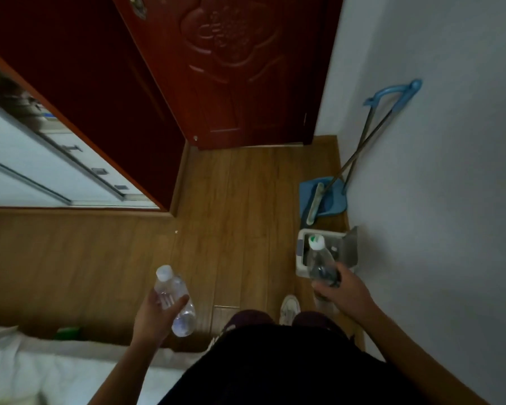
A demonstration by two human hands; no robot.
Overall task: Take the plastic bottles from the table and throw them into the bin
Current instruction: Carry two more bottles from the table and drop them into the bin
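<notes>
Head view: the person stands on a wooden floor [222, 200] facing a dark red door [216, 68], with 2 clear plastic bottles in hand. The right hand [341, 285] wraps its fingers around the lower body of the right bottle [319, 258], whose white cap points toward the small bin [303, 268] standing open against the white wall [435, 200]. The bin's lid [348, 247] is tipped up on the wall side. The bottle appears to hang over the bin's mouth, though how high above it cannot be told. The left hand [158, 311] cradles the left bottle [174, 299] from beneath, fingers curled loosely and thumb laid across its body; this bottle sits well apart from the bin, over bare floor.

Judging the risks: the bin's opening looks narrow against the bottle's length, so a release at this slant could catch the rim and send the bottle onto the floor, or toward the blue dustpan [324, 197] and broom [360, 150] just beyond. The raised lid could drop shut if knocked. Something already seems to lie inside the bin, which may leave little room for 2 more. The left grip looks loose, so a slip there is possible while attention stays on the right side.
</notes>
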